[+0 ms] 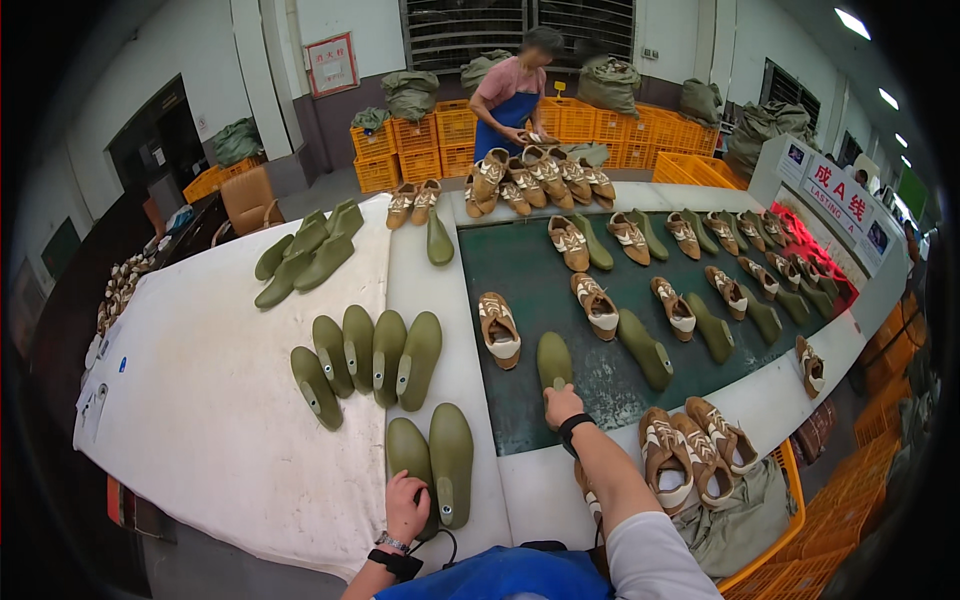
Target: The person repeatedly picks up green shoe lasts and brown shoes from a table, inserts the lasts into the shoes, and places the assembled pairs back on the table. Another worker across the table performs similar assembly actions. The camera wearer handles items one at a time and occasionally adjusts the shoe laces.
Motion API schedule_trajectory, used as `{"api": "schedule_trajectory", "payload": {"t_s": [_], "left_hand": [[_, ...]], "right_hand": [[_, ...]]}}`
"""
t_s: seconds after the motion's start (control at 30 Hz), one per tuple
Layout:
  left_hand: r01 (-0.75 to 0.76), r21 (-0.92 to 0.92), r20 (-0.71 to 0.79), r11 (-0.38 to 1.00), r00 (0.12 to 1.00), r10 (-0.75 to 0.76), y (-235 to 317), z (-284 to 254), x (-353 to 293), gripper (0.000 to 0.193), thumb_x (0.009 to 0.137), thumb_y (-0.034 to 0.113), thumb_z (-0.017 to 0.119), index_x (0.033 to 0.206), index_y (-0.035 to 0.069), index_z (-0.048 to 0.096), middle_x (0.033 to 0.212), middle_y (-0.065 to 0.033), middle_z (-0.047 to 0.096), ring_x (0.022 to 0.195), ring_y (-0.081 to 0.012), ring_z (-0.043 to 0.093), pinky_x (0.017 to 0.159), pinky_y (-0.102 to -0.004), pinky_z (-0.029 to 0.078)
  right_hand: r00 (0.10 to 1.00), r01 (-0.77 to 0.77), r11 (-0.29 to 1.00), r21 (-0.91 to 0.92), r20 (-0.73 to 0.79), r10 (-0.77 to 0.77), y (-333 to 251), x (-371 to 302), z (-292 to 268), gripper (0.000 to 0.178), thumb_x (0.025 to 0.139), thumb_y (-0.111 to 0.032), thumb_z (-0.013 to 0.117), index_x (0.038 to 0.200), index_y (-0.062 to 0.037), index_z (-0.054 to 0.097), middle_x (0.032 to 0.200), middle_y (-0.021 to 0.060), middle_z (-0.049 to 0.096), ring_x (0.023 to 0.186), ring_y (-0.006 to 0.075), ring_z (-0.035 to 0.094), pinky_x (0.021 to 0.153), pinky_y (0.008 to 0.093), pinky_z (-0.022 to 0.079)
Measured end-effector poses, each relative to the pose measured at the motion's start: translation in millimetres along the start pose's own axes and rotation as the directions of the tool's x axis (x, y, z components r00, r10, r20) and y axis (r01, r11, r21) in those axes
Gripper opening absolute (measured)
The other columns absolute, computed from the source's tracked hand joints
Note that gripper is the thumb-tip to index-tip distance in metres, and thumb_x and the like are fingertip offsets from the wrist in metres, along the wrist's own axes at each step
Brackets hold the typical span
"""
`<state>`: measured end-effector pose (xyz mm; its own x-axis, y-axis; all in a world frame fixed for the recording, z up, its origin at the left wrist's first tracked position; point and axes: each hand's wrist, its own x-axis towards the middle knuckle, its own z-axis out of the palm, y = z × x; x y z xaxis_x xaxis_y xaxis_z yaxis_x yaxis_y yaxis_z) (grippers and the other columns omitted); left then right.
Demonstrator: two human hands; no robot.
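The right hand point(562, 404) reaches out over the dark green belt point(520, 270), its fingers laid on the heel end of an olive-green shoe last point(554, 360) that lies flat just beyond the fingertips; whether the fingers have closed around it cannot be told. This last is smooth, rounded and plain, with its toe pointing away from the hand. Just left of that hand lies a tan and white shoe point(499, 329); to its right, another green last point(646, 348). The left hand point(406, 506) sits close to the body on the pale surface point(200, 400), fingers curled over the heel of the nearer of a pair of green lasts point(433, 463) standing side by side just beyond it. Further beyond lies a row of four lasts point(365, 362). Right of the right forearm is a cluster of finished shoes point(695, 452)
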<state>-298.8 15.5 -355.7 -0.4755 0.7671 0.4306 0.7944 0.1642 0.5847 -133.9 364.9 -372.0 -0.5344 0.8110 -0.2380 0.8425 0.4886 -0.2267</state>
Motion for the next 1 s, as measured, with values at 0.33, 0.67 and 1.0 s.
{"api": "schedule_trajectory", "payload": {"t_s": [0.33, 0.67, 1.0], "left_hand": [[-0.019, -0.001, -0.022, 1.000, 1.000, 0.019, -2.8, 2.0, -1.0, 0.007, 0.076, 0.003, 0.063, 0.083, 0.004, 0.065, 0.088, -0.0117, 0.065, 0.098, -0.0340, 0.058, 0.099, -0.0443, 0.044], [-0.037, 0.023, -0.048, 0.999, 0.998, 0.038, -4.2, 2.4, -1.0, 0.005, 0.077, 0.004, 0.062, 0.081, 0.003, 0.064, 0.086, -0.0127, 0.064, 0.097, -0.0351, 0.059, 0.099, -0.0441, 0.044], [-0.024, 0.013, -0.032, 1.000, 0.999, 0.024, -6.0, 2.6, -0.6, 0.006, 0.078, 0.004, 0.063, 0.083, 0.004, 0.066, 0.087, -0.0124, 0.065, 0.100, -0.0358, 0.059, 0.098, -0.0439, 0.045]], "right_hand": [[0.985, 0.130, 0.991, 0.034, 0.108, -0.133, 34.5, -18.2, -28.7, 0.064, 0.083, -0.006, 0.055, 0.142, -0.0306, 0.042, 0.139, 0.0227, 0.039, 0.111, 0.0417, 0.057, 0.095, 0.0428, 0.048], [0.224, 0.721, 0.004, 0.693, -0.228, -0.948, -74.2, -228.1, -263.3, 0.042, 0.089, -0.012, 0.065, 0.128, 0.0001, 0.055, 0.108, 0.0119, 0.066, 0.091, 0.0230, 0.066, 0.084, 0.0334, 0.052], [-0.376, 0.146, -0.628, 0.764, -0.544, -0.750, -126.8, -360.6, -274.0, 0.024, 0.090, -0.017, 0.068, 0.113, -0.0118, 0.068, 0.092, 0.0115, 0.064, 0.061, 0.0201, 0.058, 0.049, 0.0290, 0.043]]}}
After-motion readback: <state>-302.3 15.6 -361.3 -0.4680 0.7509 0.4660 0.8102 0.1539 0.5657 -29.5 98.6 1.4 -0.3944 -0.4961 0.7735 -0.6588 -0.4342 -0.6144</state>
